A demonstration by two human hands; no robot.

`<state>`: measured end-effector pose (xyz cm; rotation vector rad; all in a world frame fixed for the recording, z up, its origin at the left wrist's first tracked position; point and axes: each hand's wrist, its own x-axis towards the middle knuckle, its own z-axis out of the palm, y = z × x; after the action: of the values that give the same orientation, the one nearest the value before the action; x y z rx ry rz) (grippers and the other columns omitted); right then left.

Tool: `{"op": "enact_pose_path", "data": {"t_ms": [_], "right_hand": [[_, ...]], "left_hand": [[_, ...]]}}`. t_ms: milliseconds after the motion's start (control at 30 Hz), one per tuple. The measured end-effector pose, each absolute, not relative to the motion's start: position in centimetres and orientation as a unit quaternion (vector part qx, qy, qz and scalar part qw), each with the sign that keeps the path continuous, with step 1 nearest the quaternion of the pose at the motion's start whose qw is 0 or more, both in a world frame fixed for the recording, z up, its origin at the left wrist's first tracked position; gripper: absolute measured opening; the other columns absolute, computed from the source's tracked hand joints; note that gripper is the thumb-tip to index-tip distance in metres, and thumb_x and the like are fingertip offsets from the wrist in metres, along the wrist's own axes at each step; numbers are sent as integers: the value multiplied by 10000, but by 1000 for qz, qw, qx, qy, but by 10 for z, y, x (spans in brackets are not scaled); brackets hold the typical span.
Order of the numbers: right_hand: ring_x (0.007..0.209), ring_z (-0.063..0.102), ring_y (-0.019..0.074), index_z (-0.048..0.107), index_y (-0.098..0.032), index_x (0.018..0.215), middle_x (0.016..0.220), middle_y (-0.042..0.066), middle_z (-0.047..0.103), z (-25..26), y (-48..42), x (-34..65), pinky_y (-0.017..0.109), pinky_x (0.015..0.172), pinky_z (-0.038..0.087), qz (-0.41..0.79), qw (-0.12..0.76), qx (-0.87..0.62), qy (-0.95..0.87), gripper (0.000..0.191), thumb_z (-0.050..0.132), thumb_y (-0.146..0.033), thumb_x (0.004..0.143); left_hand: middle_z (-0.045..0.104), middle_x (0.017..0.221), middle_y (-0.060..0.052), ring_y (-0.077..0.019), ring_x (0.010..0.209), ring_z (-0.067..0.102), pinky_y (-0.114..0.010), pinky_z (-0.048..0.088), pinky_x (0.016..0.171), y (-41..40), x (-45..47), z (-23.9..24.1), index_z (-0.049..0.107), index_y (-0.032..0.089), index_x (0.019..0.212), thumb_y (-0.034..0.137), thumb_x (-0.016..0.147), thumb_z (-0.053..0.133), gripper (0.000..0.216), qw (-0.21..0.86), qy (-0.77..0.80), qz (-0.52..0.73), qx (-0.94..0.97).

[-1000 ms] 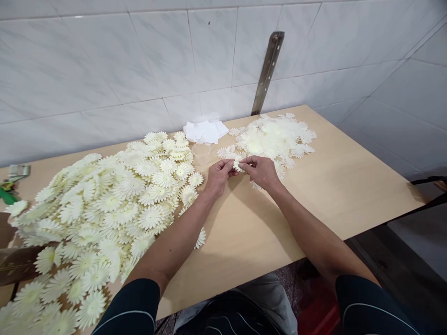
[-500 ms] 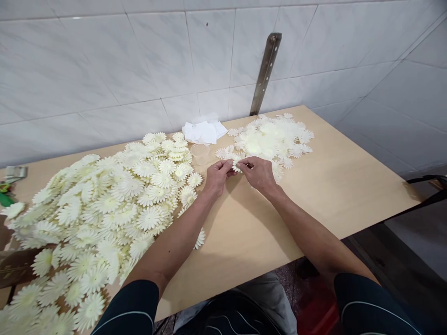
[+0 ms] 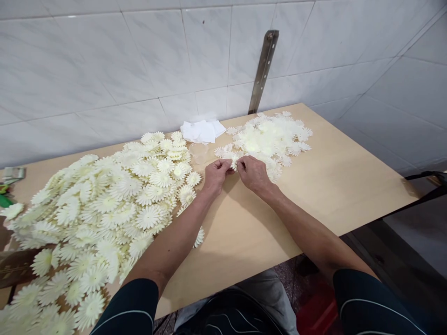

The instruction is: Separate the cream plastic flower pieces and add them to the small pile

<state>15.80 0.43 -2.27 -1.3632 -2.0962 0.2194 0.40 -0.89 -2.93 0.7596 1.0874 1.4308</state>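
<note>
A small cream-white fabric daisy (image 3: 233,162) is pinched between both hands above the middle of a light wooden table (image 3: 335,186). My left hand (image 3: 215,175) has its fingers closed on the flower's left side. My right hand (image 3: 253,173) grips its right side with closed fingertips. Just beyond the hands lies a smaller heap of flat white flower pieces (image 3: 270,137). A large pile of finished-looking daisies (image 3: 101,204) spreads over the left half of the table.
A folded white cloth (image 3: 202,130) and a clear plastic cup (image 3: 199,152) sit near the tiled wall. A metal bracket (image 3: 262,70) rises up the wall. Green-handled tools (image 3: 6,188) lie at the far left edge. One stray daisy (image 3: 199,236) lies by my left forearm.
Both hands, still pinching the daisy, have shifted slightly away from me toward the smaller heap. The piles are unchanged.
</note>
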Motion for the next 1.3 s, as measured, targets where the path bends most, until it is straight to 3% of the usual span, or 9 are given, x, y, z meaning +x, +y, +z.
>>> {"op": "enact_pose_path", "data": {"t_ms": [200,400,567,700,800,933,1100,1200,1300], "right_hand": [[869,687,263,692,-220,895,910,113,780,-19,5,159,355,799,476,105,334,-545,-762,195,534,-212,1008],[678,643,226,661,-232,805,685,29,681,-4,11,173,348,720,504,200,405,-616,-645,181,601,-313,956],[508,473,132,582,-243,741,616,-21,542,5,16,180,289,501,427,417,483,-536,-553,366,748,-533,890],[546,417,109,539,-252,732,626,-41,479,10,14,178,247,465,393,528,500,-437,-529,547,894,-668,750],[548,406,110,512,-260,737,623,-44,461,12,12,177,250,468,394,546,485,-422,-537,614,885,-747,728],[569,473,148,564,-259,794,644,-19,520,9,11,177,295,524,455,433,480,-489,-585,497,752,-713,871],[819,667,225,671,-229,873,884,90,738,0,7,174,361,824,561,152,427,-516,-727,181,607,-347,995],[878,689,236,693,-221,927,967,118,761,-6,5,170,356,856,546,102,386,-476,-783,174,554,-261,1024],[870,687,240,708,-213,971,1005,125,759,-13,4,163,350,812,529,89,361,-488,-790,192,547,-271,1057]], "left_hand": [[681,699,6,-122,667,633,-281,595,728,-7,4,-31,725,165,762,333,837,917,266,554,468,617,306],[674,698,16,-121,660,626,-269,571,695,-5,3,-31,675,174,772,268,871,843,216,545,473,628,292],[674,679,21,-133,608,629,-256,529,624,-7,2,-29,652,193,819,239,846,826,182,552,479,596,332],[744,785,-17,-149,651,671,-282,565,651,-10,0,-22,716,183,937,224,790,840,196,604,443,575,327],[762,827,-33,-159,667,689,-285,566,638,-12,-1,-16,750,184,1000,214,756,830,258,636,426,561,315],[730,759,-34,-153,585,639,-274,522,548,-12,-1,-15,773,186,926,210,748,749,181,620,448,561,316],[639,618,-12,-137,473,539,-267,455,452,-15,1,-17,768,182,824,241,749,698,119,598,469,542,357],[637,633,-8,-136,472,573,-255,449,440,-18,3,-16,717,187,793,278,751,737,102,624,451,534,350],[686,720,-46,-159,543,667,-251,459,461,-21,5,-16,654,185,777,420,804,810,283,653,419,533,338]]}}
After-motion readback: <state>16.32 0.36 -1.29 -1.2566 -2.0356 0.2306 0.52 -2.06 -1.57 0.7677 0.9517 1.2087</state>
